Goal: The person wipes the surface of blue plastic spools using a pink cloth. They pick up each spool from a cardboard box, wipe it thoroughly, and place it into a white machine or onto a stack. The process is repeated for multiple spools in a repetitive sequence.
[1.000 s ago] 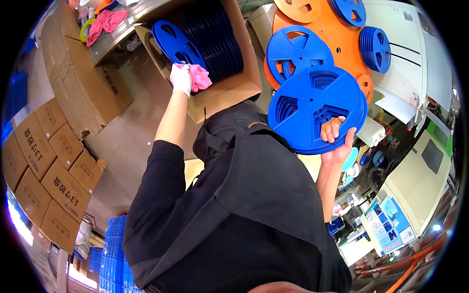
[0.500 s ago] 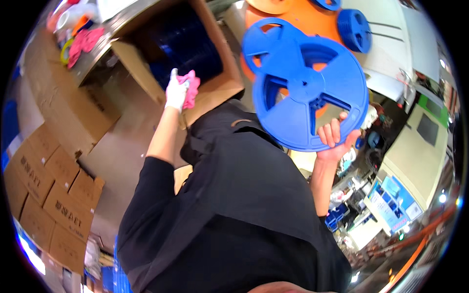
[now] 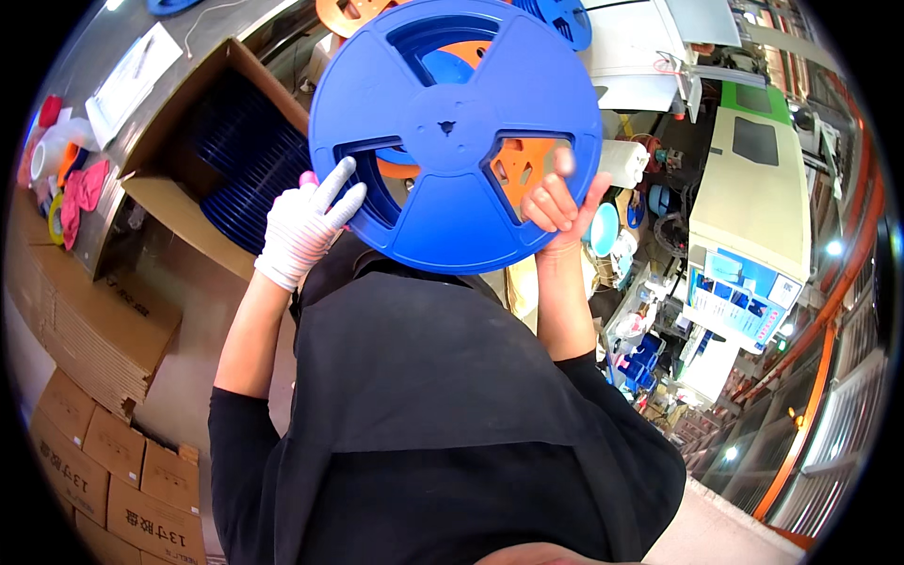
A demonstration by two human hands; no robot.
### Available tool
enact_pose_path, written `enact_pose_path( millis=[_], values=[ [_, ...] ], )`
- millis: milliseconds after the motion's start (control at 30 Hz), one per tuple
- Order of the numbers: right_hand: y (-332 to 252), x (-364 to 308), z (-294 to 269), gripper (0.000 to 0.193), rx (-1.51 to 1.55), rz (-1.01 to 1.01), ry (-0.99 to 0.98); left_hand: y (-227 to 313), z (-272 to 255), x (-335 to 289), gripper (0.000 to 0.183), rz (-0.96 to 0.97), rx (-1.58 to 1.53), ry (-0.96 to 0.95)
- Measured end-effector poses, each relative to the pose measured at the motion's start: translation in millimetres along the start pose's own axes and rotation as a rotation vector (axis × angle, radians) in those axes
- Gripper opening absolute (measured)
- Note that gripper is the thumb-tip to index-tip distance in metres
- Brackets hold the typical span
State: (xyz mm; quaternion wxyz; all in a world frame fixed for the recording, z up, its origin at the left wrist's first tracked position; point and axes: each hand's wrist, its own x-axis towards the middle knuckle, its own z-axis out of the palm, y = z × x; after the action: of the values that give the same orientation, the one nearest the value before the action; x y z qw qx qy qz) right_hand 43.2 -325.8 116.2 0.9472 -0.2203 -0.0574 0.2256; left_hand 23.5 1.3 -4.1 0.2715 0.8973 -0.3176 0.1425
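Observation:
A large blue plastic reel (image 3: 443, 212) with wide cutouts is held up in front of my chest. My right hand (image 3: 557, 209) grips its lower right rim, fingers hooked over the edge at a cutout. My left hand (image 3: 306, 226), in a white striped glove, is at the left rim with two fingers reaching over its face beside another cutout. Bits of pink show at that hand, probably a cloth, mostly hidden. Left of the reel, an open cardboard box (image 3: 202, 221) holds several dark blue reels (image 3: 250, 179) packed side by side.
Orange reels (image 3: 353, 11) and more blue reels (image 3: 565, 19) lie behind the held one. A metal table (image 3: 221, 33) at the far left carries paper and a pink cloth (image 3: 85, 186). Stacked cartons (image 3: 151, 513) stand at lower left. A cream machine (image 3: 753, 188) is on the right.
My left hand has come from the box edge, where it held a pink cloth, to the reel's left rim. The reel has moved left and turned to face me.

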Motion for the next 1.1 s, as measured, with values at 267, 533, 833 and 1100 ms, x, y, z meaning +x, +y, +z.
enact_pose_path(
  millis=[267,533,833,1100],
  values=[
    [-4.9,2.0,-8.5,0.067,-0.212,0.01,0.025,1.5,-6.9,-4.4,0.046,-0.005,-0.026,-0.114],
    [-2.3,26.2,-1.5,0.089,-0.541,-0.053,0.454,-4.4,6.8,-20.6,0.043,-0.082,-0.322,0.061],
    [0.9,1.6,-11.4,0.06,-0.603,0.029,0.565,20.8,-11.8,-49.5,0.04,-1.112,-2.219,0.375],
    [11.6,-8.5,-9.2,0.052,-0.765,0.084,0.797,25.9,-16.4,-63.4,0.043,-1.192,-2.222,0.416]
  ],
)
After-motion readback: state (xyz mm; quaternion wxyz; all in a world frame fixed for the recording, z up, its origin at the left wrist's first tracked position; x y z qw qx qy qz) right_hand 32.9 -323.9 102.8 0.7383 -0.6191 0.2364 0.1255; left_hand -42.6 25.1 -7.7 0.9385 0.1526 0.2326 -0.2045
